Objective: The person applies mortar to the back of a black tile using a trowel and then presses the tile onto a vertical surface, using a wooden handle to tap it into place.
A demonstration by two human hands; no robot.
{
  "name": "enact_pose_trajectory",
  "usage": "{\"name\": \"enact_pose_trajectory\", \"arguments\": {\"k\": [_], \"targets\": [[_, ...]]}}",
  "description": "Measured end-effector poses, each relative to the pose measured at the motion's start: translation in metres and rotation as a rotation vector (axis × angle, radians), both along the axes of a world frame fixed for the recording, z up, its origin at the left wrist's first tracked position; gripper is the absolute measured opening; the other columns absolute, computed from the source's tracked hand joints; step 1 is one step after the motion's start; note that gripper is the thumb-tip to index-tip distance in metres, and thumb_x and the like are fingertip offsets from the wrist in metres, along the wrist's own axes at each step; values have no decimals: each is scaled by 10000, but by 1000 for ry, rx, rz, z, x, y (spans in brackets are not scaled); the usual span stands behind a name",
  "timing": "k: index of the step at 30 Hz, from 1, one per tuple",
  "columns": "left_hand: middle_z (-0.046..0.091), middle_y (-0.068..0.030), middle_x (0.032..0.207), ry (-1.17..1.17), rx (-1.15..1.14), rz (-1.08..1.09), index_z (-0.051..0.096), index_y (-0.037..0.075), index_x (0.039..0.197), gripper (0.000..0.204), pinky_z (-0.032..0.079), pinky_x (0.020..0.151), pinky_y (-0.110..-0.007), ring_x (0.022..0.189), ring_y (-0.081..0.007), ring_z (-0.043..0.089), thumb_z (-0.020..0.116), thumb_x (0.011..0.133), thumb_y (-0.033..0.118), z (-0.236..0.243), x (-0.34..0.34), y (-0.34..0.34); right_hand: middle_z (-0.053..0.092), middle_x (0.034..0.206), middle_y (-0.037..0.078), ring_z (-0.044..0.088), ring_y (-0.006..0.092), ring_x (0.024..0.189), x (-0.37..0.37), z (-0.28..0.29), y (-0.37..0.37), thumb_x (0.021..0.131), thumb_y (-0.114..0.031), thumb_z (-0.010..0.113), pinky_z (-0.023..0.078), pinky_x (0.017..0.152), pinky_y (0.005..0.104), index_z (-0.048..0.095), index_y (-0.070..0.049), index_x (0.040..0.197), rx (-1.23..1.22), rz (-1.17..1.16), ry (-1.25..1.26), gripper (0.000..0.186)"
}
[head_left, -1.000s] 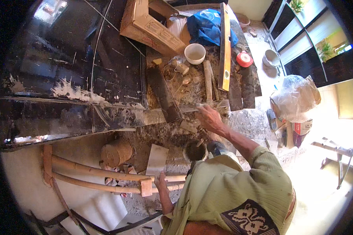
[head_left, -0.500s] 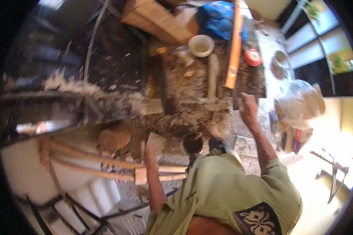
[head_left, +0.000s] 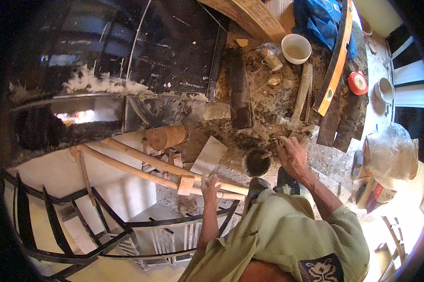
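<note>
- Right hand (head_left: 294, 157) has come from near the level's lower end to beside the bucket (head_left: 246, 167); left hand (head_left: 211, 185) has gone from the tile's left side to below it, at the rails (head_left: 151, 160). View has swung too: the level (head_left: 338, 66) sits further right.
- Likeliest upset, I judge: the right hand or a foot (head_left: 287, 177) knocks the bucket, since all three crowd together.
- Hammer (head_left: 303, 91) could drop if the right hand clips its head, which lies near the slab's edge.
- Tile (head_left: 209, 156) lies at a slant beyond the rails, by the bucket; a careless left-hand move could chip its corner.
- Right fingers: half bent, apart, seemingly empty; contact with the stick (head_left: 266, 154) in the bucket, cannot tell.
- Left fingers: loosely curled, partly open, no clear hold; whether they touch rail or tile, cannot tell.
</note>
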State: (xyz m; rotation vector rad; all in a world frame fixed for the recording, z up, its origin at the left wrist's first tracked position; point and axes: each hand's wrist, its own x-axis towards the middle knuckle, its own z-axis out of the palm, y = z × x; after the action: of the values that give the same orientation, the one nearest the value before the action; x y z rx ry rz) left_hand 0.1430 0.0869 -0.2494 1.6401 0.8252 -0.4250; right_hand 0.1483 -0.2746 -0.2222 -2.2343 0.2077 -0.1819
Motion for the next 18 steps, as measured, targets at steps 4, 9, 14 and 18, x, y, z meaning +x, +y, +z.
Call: {"name": "enact_pose_trajectory", "arguments": {"k": [4,9,14,18], "targets": [[447,-203,1382,-239,113,53,120,56,1518,916,463,983,-405,1216,-293,503,725,849,214,44,33,-17,531,920,173,579,390,722,25,-8,20,844,-100,638,500,578,450,530,-44,1172,149,82,-38,350],[390,-160,1437,-662,115,101,219,-2,1466,810,462,976,-347,1242,-248,473,716,834,99,105,102,-25,512,865,155,558,370,704,39,-6,37,822,-84,638,492,562,440,535,-26,1144,165,162,-103,343],[360,-155,1456,-846,223,39,188,0,1486,876,413,1023,-366,1301,-239,412,731,803,69,167,173,-69,539,892,188,569,391,720,45,0,48,836,-65,647,468,582,451,541,-11,1173,299,198,-71,357],[348,-157,1458,-1008,212,21,162,-18,1495,919,314,1099,-369,1312,-243,389,742,787,66,176,195,-74,564,872,184,581,367,736,76,3,68,857,-74,644,472,619,426,546,-24,1188,395,146,-155,349]]}}
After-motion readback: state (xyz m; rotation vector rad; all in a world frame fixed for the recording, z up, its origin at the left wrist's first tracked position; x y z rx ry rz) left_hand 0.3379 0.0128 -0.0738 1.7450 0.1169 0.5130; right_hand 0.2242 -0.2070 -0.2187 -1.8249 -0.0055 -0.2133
